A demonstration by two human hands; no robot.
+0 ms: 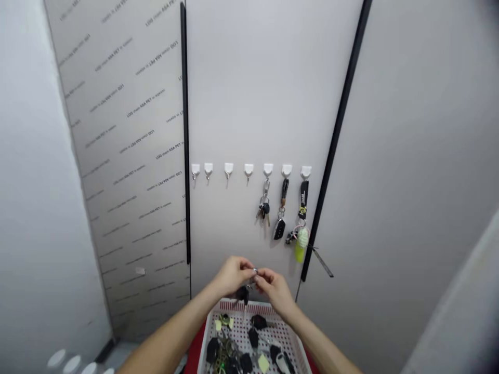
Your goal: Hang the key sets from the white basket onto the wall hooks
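Note:
My left hand point(233, 275) and my right hand point(274, 287) meet above a white perforated basket point(297, 344). Both pinch the metal ring of one key set point(249, 283), whose black fob hangs just below my left fingers. On the wall ahead runs a row of several white hooks point(228, 169). The three hooks at the right carry key sets: one with a black key point(264, 209), one with a black fob point(279, 227), one with a green tag point(300, 244). The hooks to the left are bare.
The basket holds several more black fobs, keys and yellow tags point(263, 362) and rests on something red point(197, 343). Black vertical strips point(184, 130) divide the wall panels. The left panel point(125, 156) wears printed protective film. White round objects point(64, 361) sit at the bottom left.

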